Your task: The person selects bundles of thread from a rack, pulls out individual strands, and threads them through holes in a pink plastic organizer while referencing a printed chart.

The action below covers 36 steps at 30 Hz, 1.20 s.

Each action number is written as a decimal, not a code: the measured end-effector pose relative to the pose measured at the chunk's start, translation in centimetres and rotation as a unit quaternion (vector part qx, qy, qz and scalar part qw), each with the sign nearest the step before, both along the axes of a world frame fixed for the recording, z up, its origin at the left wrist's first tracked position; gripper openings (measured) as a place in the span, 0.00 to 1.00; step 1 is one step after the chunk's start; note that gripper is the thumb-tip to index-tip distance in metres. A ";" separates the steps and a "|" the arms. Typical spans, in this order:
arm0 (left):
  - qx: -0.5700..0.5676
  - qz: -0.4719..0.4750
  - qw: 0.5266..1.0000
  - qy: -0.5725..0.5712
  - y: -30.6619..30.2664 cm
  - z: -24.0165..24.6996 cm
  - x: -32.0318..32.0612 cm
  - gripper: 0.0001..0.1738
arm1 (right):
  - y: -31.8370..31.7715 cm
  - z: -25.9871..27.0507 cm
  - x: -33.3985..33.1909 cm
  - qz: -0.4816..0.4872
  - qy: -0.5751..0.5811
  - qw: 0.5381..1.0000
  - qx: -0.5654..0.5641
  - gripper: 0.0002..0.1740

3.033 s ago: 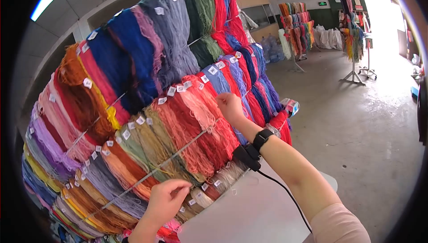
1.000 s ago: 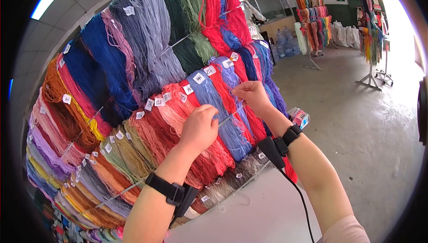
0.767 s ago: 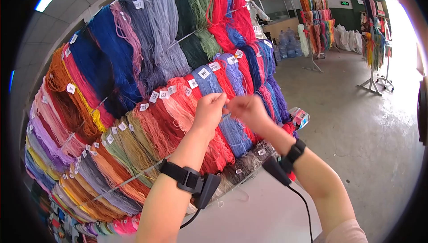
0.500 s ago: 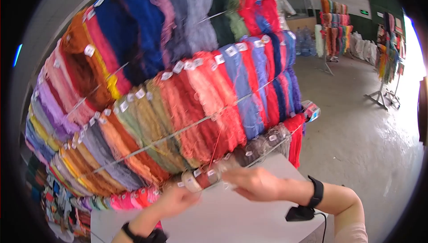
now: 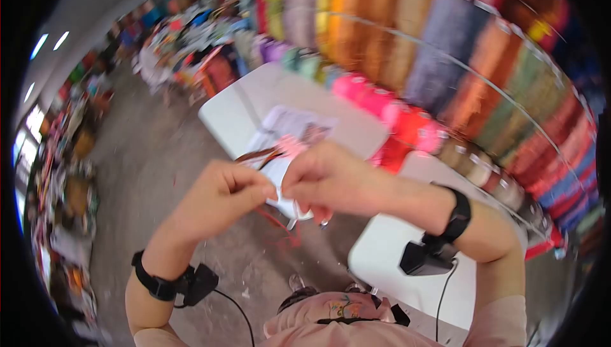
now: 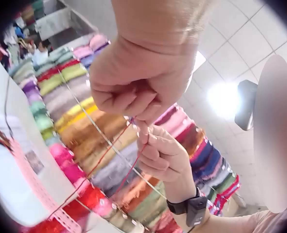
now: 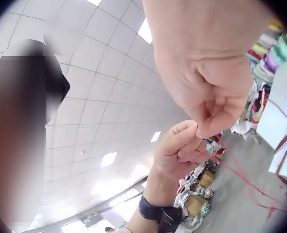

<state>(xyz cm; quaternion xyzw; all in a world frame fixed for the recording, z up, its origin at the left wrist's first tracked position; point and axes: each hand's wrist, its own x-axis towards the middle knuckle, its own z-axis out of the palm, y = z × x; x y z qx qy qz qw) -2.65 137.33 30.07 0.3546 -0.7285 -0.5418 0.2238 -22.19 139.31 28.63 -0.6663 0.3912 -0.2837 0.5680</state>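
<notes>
The left hand (image 5: 219, 197) and right hand (image 5: 331, 178), fingers curled, are both pinching a thin red yarn strand (image 5: 283, 226) dangling beside the white rectangular table (image 5: 237, 102), seemingly already free of the hanging multicoloured yarn skeins (image 5: 445, 61) but not yet set down.

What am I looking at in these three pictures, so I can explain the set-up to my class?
No machine here: a person's two bare hands. The large picture comes from a camera on the head, looking down; the other two come from cameras strapped to each wrist, looking up past the fingers. The left hand and right hand meet and pinch a thin red thread between them. Below lies a white table with a paper sheet on it; beside it hang rows of coloured yarn skeins.
</notes>
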 end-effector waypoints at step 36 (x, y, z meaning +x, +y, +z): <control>0.390 0.119 0.889 0.207 -12.5 -20.5 -0.7 0.17 | -20.2 -15.5 -3.9 -0.168 -0.012 0.985 0.027 0.09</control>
